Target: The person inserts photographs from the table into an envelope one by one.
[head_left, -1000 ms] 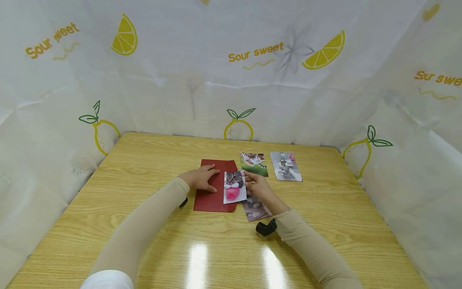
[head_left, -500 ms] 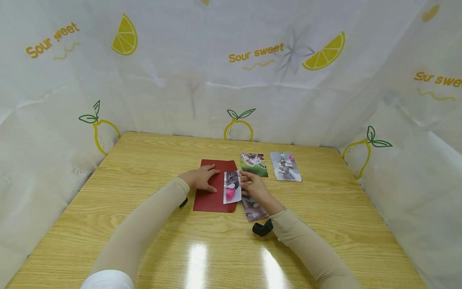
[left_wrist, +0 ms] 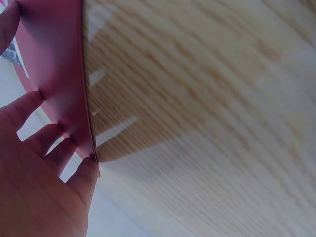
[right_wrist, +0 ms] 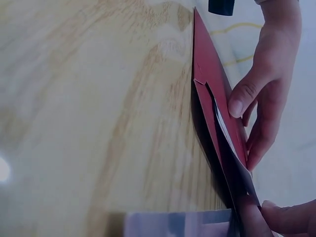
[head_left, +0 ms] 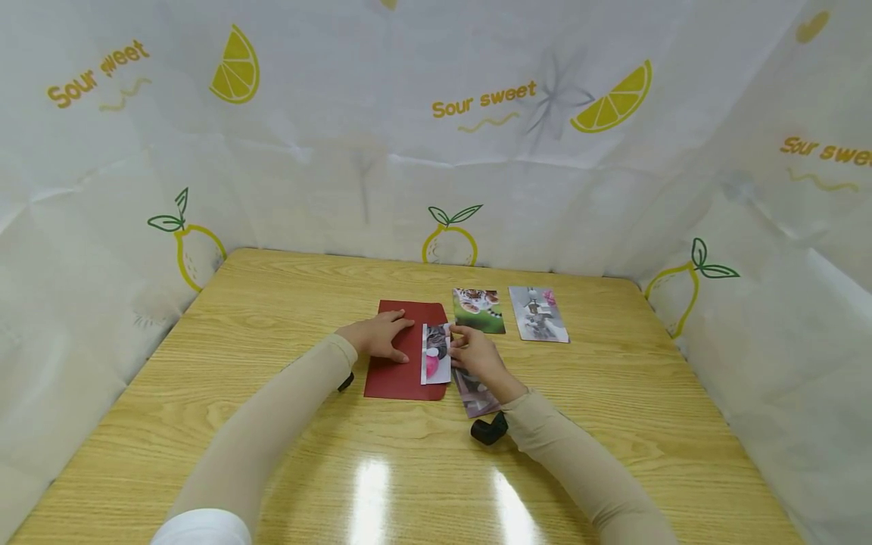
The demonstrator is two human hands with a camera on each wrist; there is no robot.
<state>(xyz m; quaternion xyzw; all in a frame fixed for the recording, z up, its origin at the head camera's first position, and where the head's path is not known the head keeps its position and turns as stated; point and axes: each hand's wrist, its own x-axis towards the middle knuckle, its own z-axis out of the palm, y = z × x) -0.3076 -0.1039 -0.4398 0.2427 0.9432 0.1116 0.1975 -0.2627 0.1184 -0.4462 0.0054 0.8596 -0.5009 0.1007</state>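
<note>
A red envelope (head_left: 402, 386) lies flat on the table, its mouth toward the right. A cat photo card (head_left: 437, 371) with a pink ball on it is partly inside; a white strip (head_left: 424, 375) runs along the mouth. My left hand (head_left: 376, 335) rests on the envelope with fingers spread, and its fingertips (left_wrist: 34, 98) press the red surface in the left wrist view. My right hand (head_left: 480, 357) pinches the card's right edge; thumb and finger meet there in the right wrist view. How deep the card sits is hidden.
Right of the envelope lie a tiger card (head_left: 480, 316), a grey-white card (head_left: 540, 322) with a pink flower, and a purplish card (head_left: 479, 400) partly under my right hand. All are on the wooden table (head_left: 272, 303). A white printed cloth (head_left: 327, 151) stands behind it.
My right hand has moved left, sliding the cat photo card farther into the envelope, so less of it shows. The left hand has stayed in place.
</note>
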